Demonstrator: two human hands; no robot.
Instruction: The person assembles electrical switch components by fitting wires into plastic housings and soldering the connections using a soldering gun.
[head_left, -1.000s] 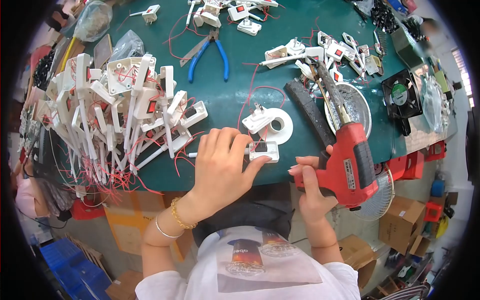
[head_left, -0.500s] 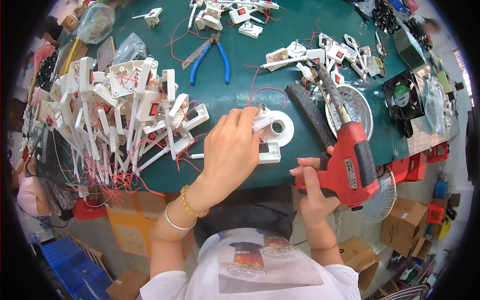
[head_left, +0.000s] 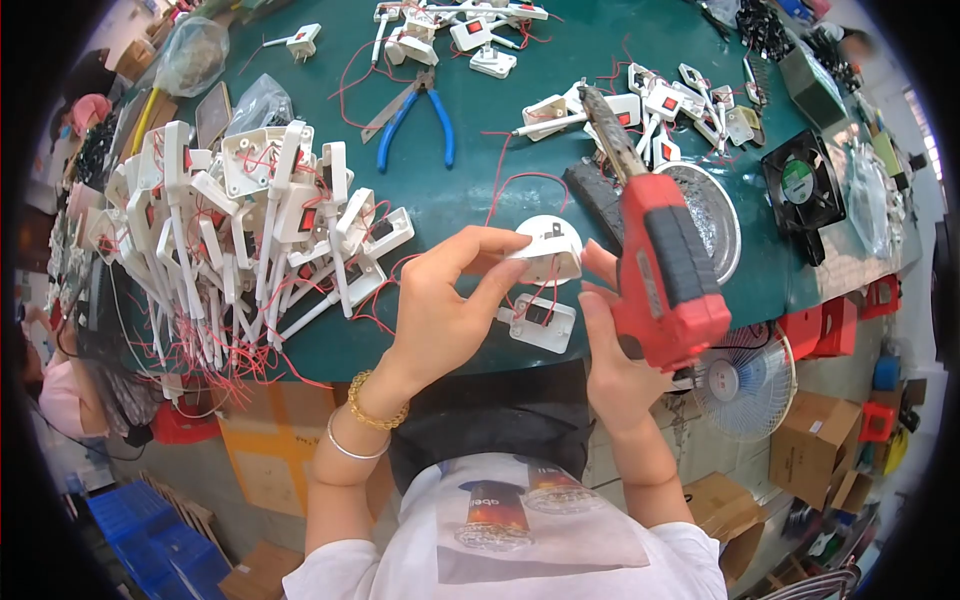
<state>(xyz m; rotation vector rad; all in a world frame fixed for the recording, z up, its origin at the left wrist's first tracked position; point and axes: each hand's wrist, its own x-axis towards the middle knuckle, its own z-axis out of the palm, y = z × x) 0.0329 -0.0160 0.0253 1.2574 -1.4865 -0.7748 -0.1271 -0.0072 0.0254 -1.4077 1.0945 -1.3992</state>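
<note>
Left hand [head_left: 440, 305] – round white piece [head_left: 548, 248] pinched between thumb and fingers, held above the green counter [head_left: 460, 205]. Right hand [head_left: 622, 375] grasps the red gun [head_left: 668, 275], its grip partly hidden; thumb and a finger extend near the round piece, contact unclear. Gun nozzle points away from the person. Open white housing [head_left: 543, 322] with red wires lies on the counter, just below the piece. Blue-handled pliers [head_left: 417, 122] beyond; metal bowl [head_left: 715, 225] behind the gun – pile of white parts [head_left: 240, 220] left.
</note>
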